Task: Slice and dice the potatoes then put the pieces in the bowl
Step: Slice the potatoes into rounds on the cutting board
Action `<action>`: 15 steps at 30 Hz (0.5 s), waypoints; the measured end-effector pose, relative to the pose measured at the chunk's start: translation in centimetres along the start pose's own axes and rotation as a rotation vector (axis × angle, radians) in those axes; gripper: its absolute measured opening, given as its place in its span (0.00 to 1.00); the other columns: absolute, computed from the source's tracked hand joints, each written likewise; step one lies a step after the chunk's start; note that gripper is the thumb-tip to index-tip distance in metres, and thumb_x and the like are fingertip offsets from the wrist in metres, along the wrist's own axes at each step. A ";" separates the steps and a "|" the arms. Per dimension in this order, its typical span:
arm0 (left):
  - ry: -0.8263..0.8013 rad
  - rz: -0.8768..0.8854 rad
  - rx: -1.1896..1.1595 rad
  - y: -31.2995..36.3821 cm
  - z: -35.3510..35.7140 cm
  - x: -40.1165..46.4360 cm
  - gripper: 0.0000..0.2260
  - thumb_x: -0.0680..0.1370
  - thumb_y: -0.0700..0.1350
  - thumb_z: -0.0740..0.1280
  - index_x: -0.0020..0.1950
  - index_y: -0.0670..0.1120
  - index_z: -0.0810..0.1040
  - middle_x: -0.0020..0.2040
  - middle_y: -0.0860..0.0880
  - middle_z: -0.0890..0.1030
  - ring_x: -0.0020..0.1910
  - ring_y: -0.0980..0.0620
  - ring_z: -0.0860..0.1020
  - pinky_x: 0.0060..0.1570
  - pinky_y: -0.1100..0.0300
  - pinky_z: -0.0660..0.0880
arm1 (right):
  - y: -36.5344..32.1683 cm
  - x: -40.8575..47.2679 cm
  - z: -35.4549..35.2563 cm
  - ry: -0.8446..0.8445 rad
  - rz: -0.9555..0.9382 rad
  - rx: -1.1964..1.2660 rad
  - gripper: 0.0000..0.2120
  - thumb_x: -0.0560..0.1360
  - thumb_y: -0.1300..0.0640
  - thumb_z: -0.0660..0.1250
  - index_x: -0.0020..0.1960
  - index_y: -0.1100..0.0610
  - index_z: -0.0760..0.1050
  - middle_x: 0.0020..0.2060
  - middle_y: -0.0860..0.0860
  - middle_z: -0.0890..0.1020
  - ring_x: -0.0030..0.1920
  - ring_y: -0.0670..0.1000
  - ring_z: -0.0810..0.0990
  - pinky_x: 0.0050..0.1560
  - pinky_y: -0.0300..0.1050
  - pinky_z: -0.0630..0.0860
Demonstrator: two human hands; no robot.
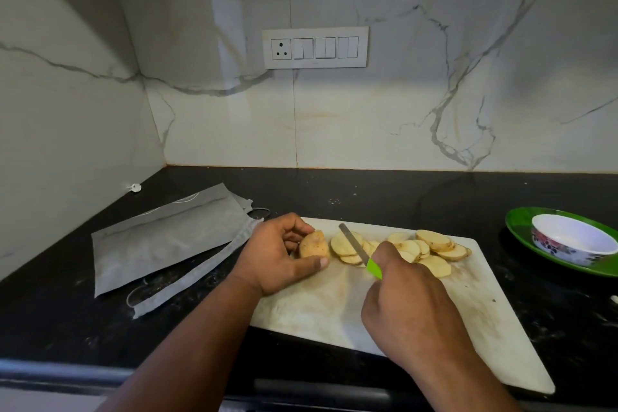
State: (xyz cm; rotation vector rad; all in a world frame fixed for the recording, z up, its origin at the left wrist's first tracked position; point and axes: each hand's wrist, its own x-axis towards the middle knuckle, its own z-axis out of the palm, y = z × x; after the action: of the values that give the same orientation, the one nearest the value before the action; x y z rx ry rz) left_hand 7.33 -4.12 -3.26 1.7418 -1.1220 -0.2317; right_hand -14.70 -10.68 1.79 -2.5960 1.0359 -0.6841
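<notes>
Nearly through the last potato end

Left hand (pixel 279 256) pinches the brown-skinned potato stub (pixel 313 245) steady on the white plastic cutting board (pixel 468 304). Right hand (pixel 406 306) grips the green-handled steel knife (pixel 359 251), its blade lying over the pale round slices (pixel 431 246) heaped rightward, likely for dicing. White floral bowl (pixel 573 239) waits on the green plate (pixel 516 227).

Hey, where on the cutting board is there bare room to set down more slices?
The near half of the cutting board, between the two wrists, is bare, as is its right edge strip toward the green plate. The far half is crowded: potato slices, the potato end, and the knife.
</notes>
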 end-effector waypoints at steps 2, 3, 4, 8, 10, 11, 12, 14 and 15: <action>-0.005 -0.027 -0.001 0.1 0.1 0.1 0.19 0.65 0.49 0.86 0.51 0.51 0.82 0.43 0.55 0.85 0.39 0.58 0.82 0.43 0.62 0.82 | -0.7 -0.2 -0.2 0.024 -0.024 0.011 0.13 0.78 0.55 0.61 0.60 0.45 0.65 0.38 0.43 0.77 0.36 0.44 0.77 0.30 0.35 0.69; -0.005 -0.046 -0.018 0.2 0.1 0.0 0.19 0.65 0.49 0.86 0.50 0.50 0.83 0.39 0.56 0.85 0.35 0.58 0.80 0.40 0.62 0.80 | -1.0 -0.4 -0.3 0.032 -0.042 0.015 0.12 0.78 0.54 0.61 0.60 0.45 0.64 0.38 0.44 0.77 0.36 0.44 0.77 0.30 0.36 0.70; -0.007 -0.064 -0.037 0.3 0.0 0.0 0.19 0.64 0.49 0.86 0.50 0.50 0.83 0.36 0.55 0.84 0.32 0.57 0.78 0.37 0.61 0.79 | -1.3 -0.4 -0.4 0.036 -0.061 0.019 0.12 0.78 0.54 0.61 0.60 0.45 0.64 0.38 0.44 0.77 0.36 0.44 0.77 0.30 0.36 0.70; -0.017 -0.111 -0.064 0.6 -0.2 -0.2 0.24 0.58 0.58 0.84 0.50 0.52 0.84 0.38 0.45 0.86 0.34 0.47 0.80 0.41 0.54 0.82 | -2.0 -0.2 -0.3 0.026 -0.103 0.018 0.13 0.78 0.54 0.62 0.61 0.46 0.63 0.36 0.44 0.73 0.35 0.45 0.74 0.28 0.35 0.62; -0.020 -0.120 -0.062 0.7 -0.2 -0.2 0.25 0.58 0.57 0.83 0.51 0.52 0.85 0.39 0.48 0.87 0.35 0.50 0.83 0.42 0.56 0.83 | -2.2 -0.1 -0.2 0.026 -0.110 0.007 0.14 0.78 0.54 0.62 0.62 0.46 0.64 0.36 0.44 0.72 0.35 0.45 0.72 0.28 0.35 0.61; -0.024 -0.124 -0.058 0.8 -0.2 -0.2 0.26 0.58 0.57 0.83 0.52 0.52 0.85 0.39 0.49 0.87 0.35 0.50 0.84 0.43 0.54 0.84 | -2.3 -0.2 -0.1 0.025 -0.111 0.004 0.14 0.78 0.54 0.62 0.62 0.46 0.64 0.37 0.44 0.72 0.35 0.45 0.72 0.27 0.35 0.60; -0.028 -0.128 -0.056 0.9 -0.2 -0.2 0.27 0.58 0.57 0.83 0.53 0.51 0.85 0.39 0.49 0.87 0.36 0.48 0.85 0.45 0.52 0.84 | -2.3 -0.2 -0.1 0.024 -0.110 0.004 0.15 0.78 0.54 0.62 0.63 0.46 0.64 0.37 0.44 0.72 0.35 0.45 0.72 0.27 0.35 0.60; -0.030 -0.134 -0.054 0.9 -0.2 -0.2 0.27 0.58 0.57 0.83 0.53 0.51 0.84 0.39 0.48 0.87 0.40 0.42 0.86 0.47 0.49 0.84 | -2.4 -0.2 0.1 0.023 -0.106 0.008 0.15 0.78 0.54 0.62 0.63 0.46 0.64 0.38 0.44 0.73 0.36 0.45 0.73 0.28 0.35 0.60; -0.026 -0.137 -0.049 0.8 -0.2 -0.2 0.26 0.57 0.57 0.83 0.53 0.52 0.84 0.38 0.47 0.87 0.41 0.41 0.86 0.48 0.48 0.85 | -2.3 -0.1 0.2 0.020 -0.103 0.009 0.15 0.78 0.54 0.62 0.63 0.46 0.64 0.39 0.44 0.73 0.37 0.45 0.74 0.28 0.34 0.60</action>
State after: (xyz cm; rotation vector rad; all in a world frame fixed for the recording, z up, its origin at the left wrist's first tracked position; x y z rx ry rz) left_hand 6.88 -3.84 -2.54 1.7777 -1.0082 -0.3639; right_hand -13.36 -8.92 2.51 -2.6551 0.9074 -0.7387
